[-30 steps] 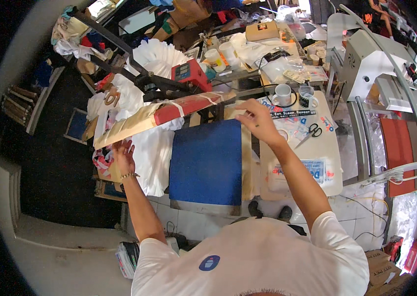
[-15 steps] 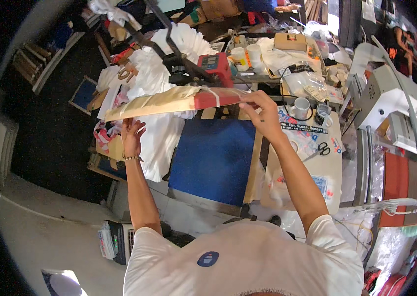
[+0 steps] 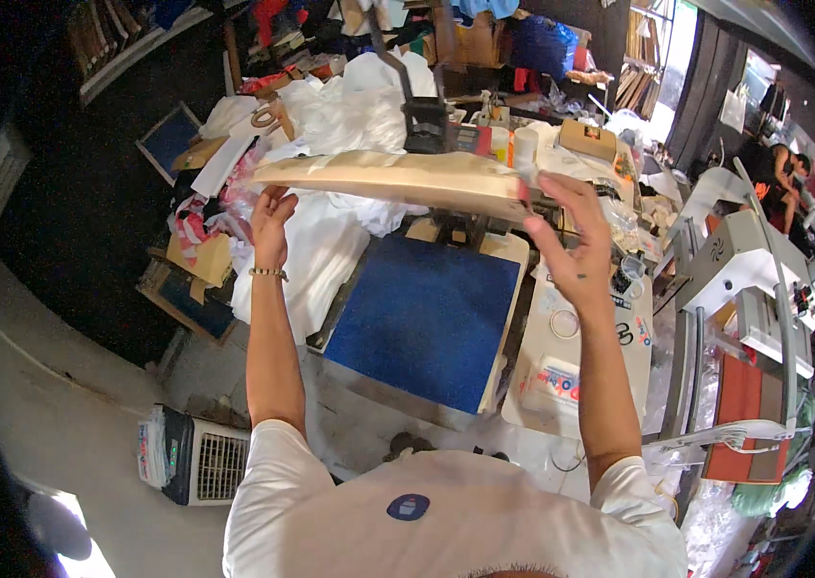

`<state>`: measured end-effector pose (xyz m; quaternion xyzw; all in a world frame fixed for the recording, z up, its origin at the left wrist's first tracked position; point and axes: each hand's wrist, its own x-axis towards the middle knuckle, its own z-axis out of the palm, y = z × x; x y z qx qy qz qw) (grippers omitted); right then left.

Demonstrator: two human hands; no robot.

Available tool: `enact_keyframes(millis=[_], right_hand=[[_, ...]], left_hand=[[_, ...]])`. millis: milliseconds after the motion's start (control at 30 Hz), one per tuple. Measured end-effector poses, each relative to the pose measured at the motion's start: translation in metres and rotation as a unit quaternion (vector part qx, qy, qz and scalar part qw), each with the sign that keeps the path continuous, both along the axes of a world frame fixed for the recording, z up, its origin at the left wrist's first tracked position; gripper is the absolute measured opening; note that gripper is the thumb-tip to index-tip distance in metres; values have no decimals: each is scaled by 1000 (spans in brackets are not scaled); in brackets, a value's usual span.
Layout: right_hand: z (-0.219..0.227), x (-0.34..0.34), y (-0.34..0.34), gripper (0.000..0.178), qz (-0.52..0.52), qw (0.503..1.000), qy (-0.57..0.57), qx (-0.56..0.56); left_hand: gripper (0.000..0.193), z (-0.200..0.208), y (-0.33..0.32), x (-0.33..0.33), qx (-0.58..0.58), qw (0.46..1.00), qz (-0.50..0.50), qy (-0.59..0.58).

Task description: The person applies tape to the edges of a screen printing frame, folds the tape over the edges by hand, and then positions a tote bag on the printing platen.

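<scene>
Level across the space in front of me is a flat tan board or frame with a pale wooden-looking edge [image 3: 398, 183], seen nearly edge-on. A little red shows at its right end; its broad face is mostly hidden. My left hand [image 3: 274, 231], with a beaded bracelet at the wrist, grips its left end from below with curled fingers. At the right end my right hand [image 3: 576, 241] has its thumb low and its fingers higher, spread around the corner. Below the board, apart from it, lies the square blue pad [image 3: 427, 318] of a press.
White cloth [image 3: 306, 250] is heaped left of the blue pad. On the right, a pale worktop [image 3: 533, 356] carries a tape roll [image 3: 565, 324] and scissors [image 3: 624, 333]. A grey machine [image 3: 740, 265] stands farther right. Behind the board are a dark press arm and a cardboard box [image 3: 588, 140].
The board has turned and tilted: its left end is higher, its right end lower, and less red shows. My right hand's fingers have spread wider. The whole view has shifted.
</scene>
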<state>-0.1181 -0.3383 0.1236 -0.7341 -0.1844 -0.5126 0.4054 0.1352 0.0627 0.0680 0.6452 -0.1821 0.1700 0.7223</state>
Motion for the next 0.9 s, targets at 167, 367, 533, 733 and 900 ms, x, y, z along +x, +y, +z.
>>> enact_keyframes(millis=[167,367,533,733,900], right_hand=[[32,-8,38,42,-96,988,18,-122],[45,-8,56,38,-251,936,110,-220],[52,2,71,30,-275,931,153,-185],[57,-15,73,30,-326,896,211,-215],[75,-40,72,31,-358,885,254,-155]], left_hand=[[35,-3,22,15,5,996,-68,-50],[37,8,49,21,3,986,-166,-32],[41,-9,42,68,47,959,-277,-45],[49,-23,6,84,1,909,-407,-86],[48,-19,0,103,-80,890,-429,-131]])
